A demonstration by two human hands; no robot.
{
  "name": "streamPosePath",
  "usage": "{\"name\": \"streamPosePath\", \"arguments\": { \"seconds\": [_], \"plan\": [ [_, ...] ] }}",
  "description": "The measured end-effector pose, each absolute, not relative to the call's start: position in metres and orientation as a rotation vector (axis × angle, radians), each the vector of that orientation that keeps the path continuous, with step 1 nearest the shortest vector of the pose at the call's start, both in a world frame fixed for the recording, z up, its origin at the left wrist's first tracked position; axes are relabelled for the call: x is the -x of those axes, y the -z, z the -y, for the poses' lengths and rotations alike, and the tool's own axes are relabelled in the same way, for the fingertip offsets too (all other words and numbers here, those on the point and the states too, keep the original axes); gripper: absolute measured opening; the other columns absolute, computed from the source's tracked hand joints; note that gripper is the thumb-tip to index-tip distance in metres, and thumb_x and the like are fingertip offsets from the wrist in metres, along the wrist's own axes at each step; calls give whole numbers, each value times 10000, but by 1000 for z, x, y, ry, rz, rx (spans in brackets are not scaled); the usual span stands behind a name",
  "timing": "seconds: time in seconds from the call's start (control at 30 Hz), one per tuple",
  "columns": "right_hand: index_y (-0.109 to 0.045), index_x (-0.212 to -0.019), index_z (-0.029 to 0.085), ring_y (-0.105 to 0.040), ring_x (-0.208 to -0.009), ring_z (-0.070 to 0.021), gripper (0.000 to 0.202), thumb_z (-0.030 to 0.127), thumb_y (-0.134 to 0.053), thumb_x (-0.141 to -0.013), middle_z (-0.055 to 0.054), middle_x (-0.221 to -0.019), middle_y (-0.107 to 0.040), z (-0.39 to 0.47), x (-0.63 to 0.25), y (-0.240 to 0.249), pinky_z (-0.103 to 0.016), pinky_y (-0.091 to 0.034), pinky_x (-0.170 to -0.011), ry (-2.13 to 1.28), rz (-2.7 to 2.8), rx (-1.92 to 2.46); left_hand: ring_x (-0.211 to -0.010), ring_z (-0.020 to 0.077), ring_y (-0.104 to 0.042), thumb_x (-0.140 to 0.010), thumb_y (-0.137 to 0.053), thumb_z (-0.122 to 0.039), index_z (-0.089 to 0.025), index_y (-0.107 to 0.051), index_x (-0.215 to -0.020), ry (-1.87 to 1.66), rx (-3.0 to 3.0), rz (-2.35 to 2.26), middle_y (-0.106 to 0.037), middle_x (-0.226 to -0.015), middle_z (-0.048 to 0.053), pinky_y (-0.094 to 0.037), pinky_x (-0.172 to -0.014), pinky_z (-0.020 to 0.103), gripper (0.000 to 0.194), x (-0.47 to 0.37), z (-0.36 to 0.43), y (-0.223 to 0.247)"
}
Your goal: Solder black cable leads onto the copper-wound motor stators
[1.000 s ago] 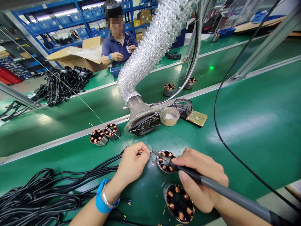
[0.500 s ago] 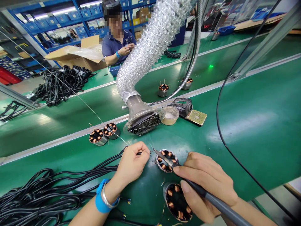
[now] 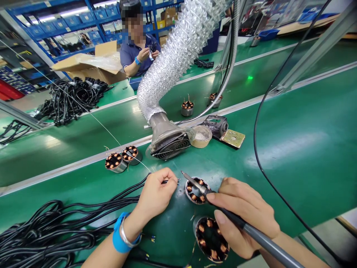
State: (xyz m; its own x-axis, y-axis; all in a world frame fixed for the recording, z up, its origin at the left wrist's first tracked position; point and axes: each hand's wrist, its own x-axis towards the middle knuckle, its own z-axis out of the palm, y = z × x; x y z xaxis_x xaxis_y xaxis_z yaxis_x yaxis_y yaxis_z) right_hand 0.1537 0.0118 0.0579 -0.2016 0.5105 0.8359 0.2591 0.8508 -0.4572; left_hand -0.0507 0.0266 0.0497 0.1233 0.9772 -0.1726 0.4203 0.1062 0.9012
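My left hand (image 3: 158, 191) is closed round the ends of black cables (image 3: 122, 197), and a thin solder wire (image 3: 107, 130) runs down to it. Short wire tips stick out past its fingers. In my right hand (image 3: 242, 216) is a soldering iron (image 3: 234, 219), its tip pointing up and left, a little apart from the wire tips. Beneath the iron's metal shaft sits a round copper-wound stator (image 3: 194, 196). A second stator (image 3: 210, 240) lies nearer to me, partly covered by my right hand.
A fan-ended fume duct (image 3: 170, 143) hangs ahead, beside a small tub (image 3: 201, 137) and an iron stand (image 3: 219, 128). Two stators (image 3: 115, 163) stand left. More stators (image 3: 187, 108) sit on the belt. Across it, a person (image 3: 139, 48) holds black parts.
The soldering iron's tip has lifted slightly up, away from the wire tips. My left hand stays in place. The two stators on the belt have shifted left.
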Motion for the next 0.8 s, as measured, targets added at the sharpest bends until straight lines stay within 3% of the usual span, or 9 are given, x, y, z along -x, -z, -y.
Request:
{"name": "streamPosePath", "arguments": {
  "seconds": [0.2,0.27,0.47,0.8],
  "plan": [
    [-578,-1223,163,-537,-577,-167,355,131,-487,-881,-45,-728,-586,-20,-155,-53,-307,-463,-491,-274,1787,539,-564,100,-321,-818,-477,-271,-183,-488,-661,-721,-1455,-1401,-378,-585,-57,-263,-550,232,180,53,-25,-51],
    [-556,-1257,167,-542,-559,-148,372,89,-480,-901,-22,-697,-603,-26,-151,-49,-278,-456,-495,-316,1799,544,-570,100,-317,-842,-478,-270,-182,-482,-672,-695,-1459,-1333,-368,-592,-59,-262,-554,233,192,55,-24,-52],
    [-620,-997,196,-546,-598,-133,231,22,-546,-864,-32,-754,-646,-38,-133,-40,-254,-449,-547,-464,1961,546,-631,105,-337,-903,-516,-394,-159,-509,-756,-599,-1438,-1105,-415,-671,-43,-296,-597,231,277,61,-22,-57],
    [-589,-1043,164,-477,-625,-144,243,33,-442,-901,-23,-735,-576,-40,-131,-38,-260,-432,-582,-504,1975,548,-628,106,-367,-918,-521,-391,-163,-533,-807,-510,-1539,-1163,-431,-677,-46,-315,-585,229,254,65,-21,-63]
  ]
}}
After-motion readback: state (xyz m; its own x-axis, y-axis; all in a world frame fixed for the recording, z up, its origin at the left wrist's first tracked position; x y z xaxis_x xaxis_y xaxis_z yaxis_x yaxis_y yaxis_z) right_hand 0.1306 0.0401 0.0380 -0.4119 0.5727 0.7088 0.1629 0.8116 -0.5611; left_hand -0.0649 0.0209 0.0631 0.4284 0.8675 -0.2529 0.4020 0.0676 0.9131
